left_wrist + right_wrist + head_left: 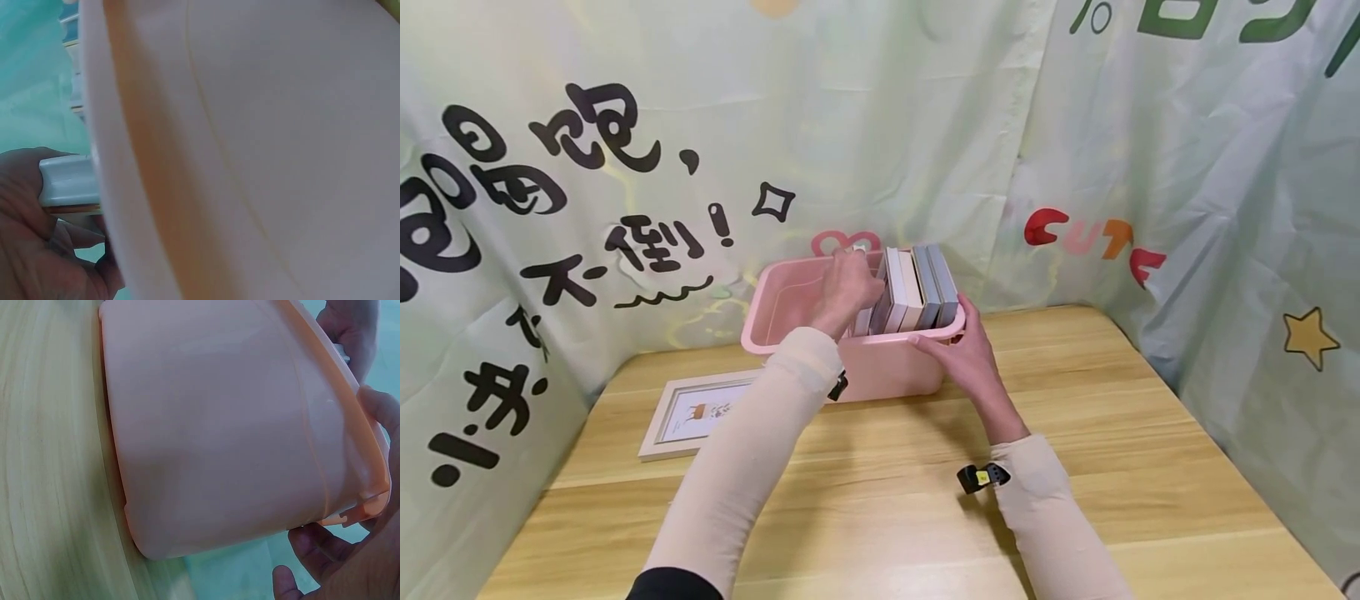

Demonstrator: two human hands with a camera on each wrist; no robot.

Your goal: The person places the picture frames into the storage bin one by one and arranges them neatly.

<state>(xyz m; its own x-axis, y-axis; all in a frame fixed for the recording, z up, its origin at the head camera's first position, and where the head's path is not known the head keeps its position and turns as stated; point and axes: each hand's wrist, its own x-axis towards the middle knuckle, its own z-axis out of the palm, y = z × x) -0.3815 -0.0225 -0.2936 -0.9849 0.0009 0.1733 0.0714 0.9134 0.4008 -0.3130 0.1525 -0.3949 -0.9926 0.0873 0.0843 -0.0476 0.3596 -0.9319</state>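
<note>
A pink plastic bin (886, 367) stands at the back of the table, several picture frames (942, 287) upright side by side in its right part. My left hand (847, 287) reaches over the bin's near rim into its middle. In the left wrist view it holds the edge of a white picture frame (70, 181) between thumb and fingers; the frame's lower part is behind the bin wall. My right hand (972, 346) grips the bin's right end, thumb on the rim and fingers under it, as the right wrist view also shows.
A framed picture (696, 414) lies flat on the wooden table (895, 500), left of the bin and partly behind my left forearm. A printed cloth curtain (910, 125) hangs close behind the bin and along both sides of the table.
</note>
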